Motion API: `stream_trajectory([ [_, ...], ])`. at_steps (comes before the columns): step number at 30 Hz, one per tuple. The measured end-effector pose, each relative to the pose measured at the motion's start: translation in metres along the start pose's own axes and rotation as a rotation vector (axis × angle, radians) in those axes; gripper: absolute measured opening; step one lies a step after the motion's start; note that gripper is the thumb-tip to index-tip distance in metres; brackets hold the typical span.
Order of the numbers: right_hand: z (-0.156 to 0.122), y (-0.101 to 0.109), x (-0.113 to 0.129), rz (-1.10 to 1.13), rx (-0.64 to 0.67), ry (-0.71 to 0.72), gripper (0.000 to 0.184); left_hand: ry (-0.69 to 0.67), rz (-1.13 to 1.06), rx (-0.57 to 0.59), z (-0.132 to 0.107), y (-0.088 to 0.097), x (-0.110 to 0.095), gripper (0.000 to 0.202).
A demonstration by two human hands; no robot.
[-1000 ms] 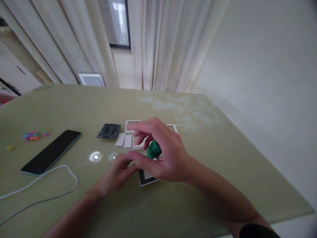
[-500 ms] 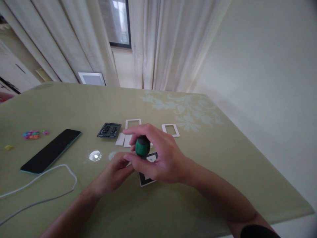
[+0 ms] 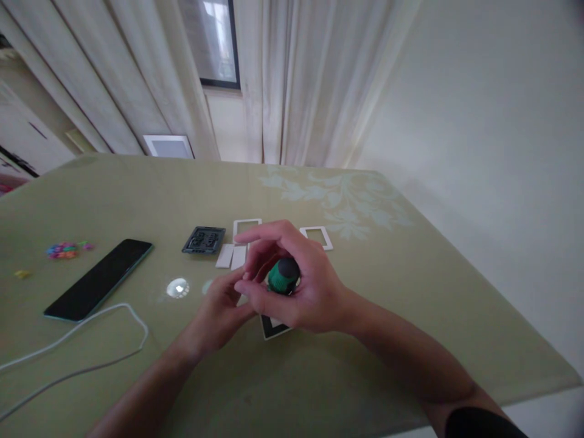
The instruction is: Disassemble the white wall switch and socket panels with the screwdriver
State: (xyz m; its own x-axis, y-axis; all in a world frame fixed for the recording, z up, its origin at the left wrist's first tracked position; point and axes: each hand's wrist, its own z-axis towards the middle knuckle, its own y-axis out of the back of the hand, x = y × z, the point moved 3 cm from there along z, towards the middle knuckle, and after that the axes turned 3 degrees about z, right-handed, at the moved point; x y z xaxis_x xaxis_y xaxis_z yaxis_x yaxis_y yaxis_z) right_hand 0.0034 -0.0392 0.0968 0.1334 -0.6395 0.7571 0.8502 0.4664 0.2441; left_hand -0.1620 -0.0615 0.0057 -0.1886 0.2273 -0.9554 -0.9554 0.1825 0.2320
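My right hand (image 3: 314, 286) is curled around a screwdriver (image 3: 283, 277) with a green and black handle, seen almost end-on; its tip is hidden. Close against it is my left hand (image 3: 221, 310), its fingers drawn together near the right thumb; what they pinch cannot be made out. Under both hands lies a black and white switch panel (image 3: 274, 327), mostly covered. Just beyond are a dark switch module (image 3: 204, 240), white flat covers (image 3: 224, 255) and a white frame (image 3: 247, 221). Another white frame (image 3: 328, 241) lies to the right.
On the left of the table (image 3: 410, 340) lie a black phone (image 3: 98, 280), a white cable (image 3: 103, 308) and small coloured pieces (image 3: 64, 250). A wall (image 3: 497, 152) borders the right side, with curtains (image 3: 314, 85) behind the table.
The screwdriver handle has tilted and shifted right within my right hand, and its end now faces further right. My left hand stays close beside it. The view has shifted slightly.
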Motion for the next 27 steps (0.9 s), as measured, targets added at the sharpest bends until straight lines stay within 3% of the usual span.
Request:
stream_trajectory([
  [5, 0.0, 0.0, -0.001, 0.038, -0.017, -0.023, 0.045, -0.024, 0.041, 0.075, -0.003, -0.006, 0.005, 0.021],
  [11, -0.002, -0.003, -0.005, -0.008, -0.007, -0.029, 0.048, -0.017, 0.051, -0.055, -0.003, -0.004, 0.0, 0.023],
  [17, 0.0, -0.001, -0.006, -0.001, -0.013, 0.008, 0.048, -0.044, 0.03, 0.088, -0.003, 0.002, -0.007, 0.033],
  [24, -0.001, -0.003, -0.005, 0.106, -0.002, -0.029, 0.052, -0.031, 0.035, -0.03, -0.002, -0.002, 0.0, 0.024],
  [27, 0.0, -0.002, -0.003, 0.102, -0.013, -0.074, 0.053, -0.033, 0.022, 0.022, -0.005, -0.001, 0.002, 0.022],
])
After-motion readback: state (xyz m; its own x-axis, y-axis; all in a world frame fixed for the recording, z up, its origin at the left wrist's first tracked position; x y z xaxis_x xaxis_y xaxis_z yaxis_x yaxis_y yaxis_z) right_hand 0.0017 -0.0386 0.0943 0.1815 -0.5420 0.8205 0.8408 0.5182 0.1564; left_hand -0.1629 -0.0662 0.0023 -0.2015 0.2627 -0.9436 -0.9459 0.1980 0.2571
